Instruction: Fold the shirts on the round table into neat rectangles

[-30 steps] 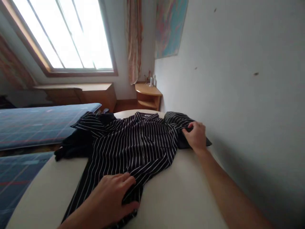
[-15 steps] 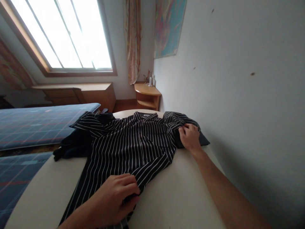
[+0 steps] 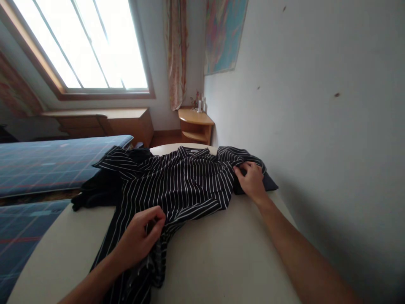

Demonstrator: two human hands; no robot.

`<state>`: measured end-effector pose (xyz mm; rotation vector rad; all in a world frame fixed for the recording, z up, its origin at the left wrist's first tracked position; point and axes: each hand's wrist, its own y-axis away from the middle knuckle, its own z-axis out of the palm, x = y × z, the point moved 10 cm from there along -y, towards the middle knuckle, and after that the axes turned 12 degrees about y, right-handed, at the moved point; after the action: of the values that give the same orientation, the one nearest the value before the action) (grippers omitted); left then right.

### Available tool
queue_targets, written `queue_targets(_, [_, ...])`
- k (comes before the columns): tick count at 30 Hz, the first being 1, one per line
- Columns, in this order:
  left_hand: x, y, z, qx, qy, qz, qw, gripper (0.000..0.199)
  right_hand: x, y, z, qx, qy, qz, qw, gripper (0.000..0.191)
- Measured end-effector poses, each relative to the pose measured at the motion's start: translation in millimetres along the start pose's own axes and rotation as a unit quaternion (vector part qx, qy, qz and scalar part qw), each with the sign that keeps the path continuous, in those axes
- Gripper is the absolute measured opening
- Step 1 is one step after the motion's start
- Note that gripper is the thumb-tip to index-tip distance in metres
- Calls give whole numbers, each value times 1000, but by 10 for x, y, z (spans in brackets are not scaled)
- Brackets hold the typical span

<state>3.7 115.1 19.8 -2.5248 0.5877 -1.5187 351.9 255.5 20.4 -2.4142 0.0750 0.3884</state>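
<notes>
left grip (image 3: 141, 236) closed on one striped shirt (image 3: 183, 181), right grip (image 3: 253, 179) unclear at one sleeve (image 3: 236, 155)

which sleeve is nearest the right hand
The sleeve toward the wall; the right hand is at its edge. The other sleeve is across the shirt.

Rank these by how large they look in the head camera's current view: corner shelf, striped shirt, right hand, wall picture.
1. Striped shirt
2. Wall picture
3. Corner shelf and right hand: too alike to rank, and the hand is nearer the camera.
</notes>
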Motion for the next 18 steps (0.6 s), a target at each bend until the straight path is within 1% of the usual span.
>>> queue_targets(2, [-95, -23, -208, 68, 31, -39, 996, 26, 120, -47, -16, 2, -40, 45, 998, 42])
queue_targets(5, [-277, -14, -469, 154, 84, -92, 980, 30, 258, -79, 17, -16, -111, 102, 988, 47])
queue_targets(8, [-423, 25, -618, 214, 143, -129, 958, 31, 358, -74, 22, -13, -168, 148, 975, 46])
queue_targets(10, [-464, 52, -643, 234, 181, -141, 945, 31, 415, -64, 20, -8, -202, 174, 964, 47])
queue_targets(12, [-449, 66, -584, 219, 214, -145, 941, 33, 449, -60, 26, -10, -233, 188, 954, 47])
queue_targets(13, [-424, 69, -518, 196, 226, -146, 943, 35, 464, -60, 28, -12, -243, 193, 951, 46])
queue_targets(16, [-268, 100, -217, 84, 242, -127, 958, 41, 543, -49, 30, -6, -257, 219, 941, 43])
queue_targets(18, [-84, 146, 42, -25, 226, -85, 970, 40, 604, -33, 51, 0, -269, 238, 933, 44])
